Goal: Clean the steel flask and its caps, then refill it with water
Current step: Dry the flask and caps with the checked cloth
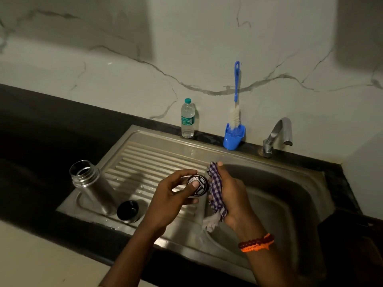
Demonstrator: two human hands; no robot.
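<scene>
Dim kitchen, dark surface point(41, 129) with a steel sink point(269, 204) and ribbed drainboard point(149, 162) set into it, white marble-look wall behind. Tap point(277, 135) at back right of the basin. Along the back edge: clear water bottle point(187, 119) with green cap, upright; just right of it a blue cup point(233, 137) holding a bottle brush point(236, 96), handle leaning on the wall. Steel flask point(91, 185) stands open-mouthed on the drainboard's left end, no cap on, threaded neck visible. A dark cap point(128, 211) sits just beside its base, open side up. Second cap point(198, 185), round, dark with silver markings, is held over the drainboard-basin edge. Left hand point(172, 195) grips that cap, fingers curled round the rim, thumb pressed on its top face. Right hand point(230, 193) holds a purple-white checked cloth point(215, 193) bunched against the cap's right side, fingers wrapped round the cloth, frayed white end hanging below the palm. Red and orange bead bands point(257, 242) on the right wrist.
</scene>
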